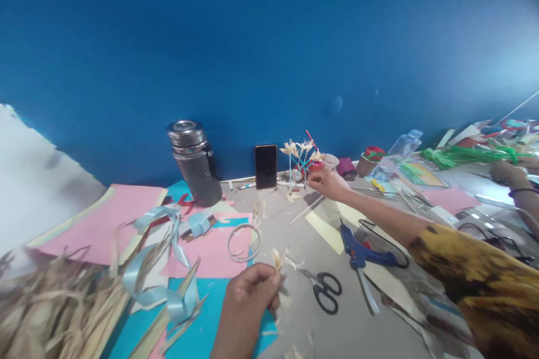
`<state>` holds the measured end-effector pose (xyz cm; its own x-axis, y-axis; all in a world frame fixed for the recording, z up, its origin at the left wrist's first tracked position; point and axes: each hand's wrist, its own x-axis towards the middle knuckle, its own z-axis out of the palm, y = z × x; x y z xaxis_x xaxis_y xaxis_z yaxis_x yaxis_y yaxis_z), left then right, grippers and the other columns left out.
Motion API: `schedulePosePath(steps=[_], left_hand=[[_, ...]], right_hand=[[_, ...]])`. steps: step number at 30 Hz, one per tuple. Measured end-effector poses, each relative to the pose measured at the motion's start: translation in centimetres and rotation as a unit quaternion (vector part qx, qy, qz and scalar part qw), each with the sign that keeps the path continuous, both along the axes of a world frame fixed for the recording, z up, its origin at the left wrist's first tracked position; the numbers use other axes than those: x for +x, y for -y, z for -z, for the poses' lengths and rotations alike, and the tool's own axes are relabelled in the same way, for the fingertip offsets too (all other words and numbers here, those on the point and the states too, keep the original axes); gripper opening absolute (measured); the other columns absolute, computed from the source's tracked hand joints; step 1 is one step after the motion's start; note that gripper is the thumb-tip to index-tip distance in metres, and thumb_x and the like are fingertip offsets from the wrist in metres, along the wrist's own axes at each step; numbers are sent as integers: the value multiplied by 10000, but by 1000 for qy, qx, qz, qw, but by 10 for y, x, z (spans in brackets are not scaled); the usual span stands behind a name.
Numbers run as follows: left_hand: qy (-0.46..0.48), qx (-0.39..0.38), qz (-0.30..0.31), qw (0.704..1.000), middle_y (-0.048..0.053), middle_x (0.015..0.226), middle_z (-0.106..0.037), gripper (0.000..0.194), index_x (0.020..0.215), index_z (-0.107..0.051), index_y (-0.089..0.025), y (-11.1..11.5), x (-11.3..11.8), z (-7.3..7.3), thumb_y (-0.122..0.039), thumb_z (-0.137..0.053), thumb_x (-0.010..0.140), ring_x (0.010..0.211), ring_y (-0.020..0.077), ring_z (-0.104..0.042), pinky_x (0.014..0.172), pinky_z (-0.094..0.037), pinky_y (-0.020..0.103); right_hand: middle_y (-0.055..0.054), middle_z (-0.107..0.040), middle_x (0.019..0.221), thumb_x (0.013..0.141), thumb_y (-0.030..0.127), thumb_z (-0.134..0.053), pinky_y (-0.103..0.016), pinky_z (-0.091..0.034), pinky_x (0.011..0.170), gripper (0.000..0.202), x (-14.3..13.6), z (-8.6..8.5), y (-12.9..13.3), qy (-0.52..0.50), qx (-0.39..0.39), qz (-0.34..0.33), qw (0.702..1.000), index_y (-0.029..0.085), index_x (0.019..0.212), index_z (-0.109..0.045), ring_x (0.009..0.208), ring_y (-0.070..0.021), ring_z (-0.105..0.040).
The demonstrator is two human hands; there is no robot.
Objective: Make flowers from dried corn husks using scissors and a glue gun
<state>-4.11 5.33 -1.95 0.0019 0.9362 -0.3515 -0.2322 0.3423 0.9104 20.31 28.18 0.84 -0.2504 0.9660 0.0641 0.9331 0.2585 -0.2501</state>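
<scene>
My left hand (252, 300) is low in the middle, its thumb and fingers pinching a small cream flower (277, 258) that looks made of dried husk. Farther back, my right hand (330, 184) reaches to the right of a bunch of similar husk flowers (297, 148) on light-blue stems. Its fingertips are closed beside the stems; what they hold, if anything, is too small to make out. Black-handled scissors (325, 291) lie right of my left hand. Under my right forearm lies a blue glue gun (364, 251) with a glue stick in its back end.
A steel flask (194, 165) and an upright phone (266, 166) stand by the blue wall. Light-blue ribbon (145, 291), dried husks (63, 308), pink paper (202, 261) and a tape ring (231, 247) lie left. At the far right, another person's hand (507, 174) is near green strands (467, 156).
</scene>
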Motion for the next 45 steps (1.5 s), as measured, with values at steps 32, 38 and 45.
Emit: schedulePosePath(steps=[32, 38, 45], left_hand=[[156, 81, -115, 978, -39, 660, -574, 260, 718, -648, -157, 1, 6, -13, -316, -843, 651, 486, 51, -460, 517, -377, 209], [-25, 272, -144, 951, -4, 718, -609, 147, 721, -694, -177, 7, 5, -13, -290, -782, 755, 543, 85, -489, 528, -391, 238], [-176, 437, -151, 869, 16, 699, -636, 106, 709, -730, -213, 11, 5, -20, -192, -706, 810, 653, 143, -548, 609, -421, 268]], right_hand=[[63, -422, 488, 679, 478, -817, -236, -153, 449, 364, -81, -43, 194, -605, -265, 15, 751, 152, 682, -656, 446, -51, -276], [45, -462, 561, 672, 440, -849, -222, -166, 463, 344, -82, -40, 216, -655, -237, 46, 716, 163, 748, -658, 518, -70, -326], [26, -507, 601, 688, 415, -852, -215, -223, 470, 324, -83, -33, 232, -699, -217, 58, 679, 162, 713, -650, 534, -71, -345]])
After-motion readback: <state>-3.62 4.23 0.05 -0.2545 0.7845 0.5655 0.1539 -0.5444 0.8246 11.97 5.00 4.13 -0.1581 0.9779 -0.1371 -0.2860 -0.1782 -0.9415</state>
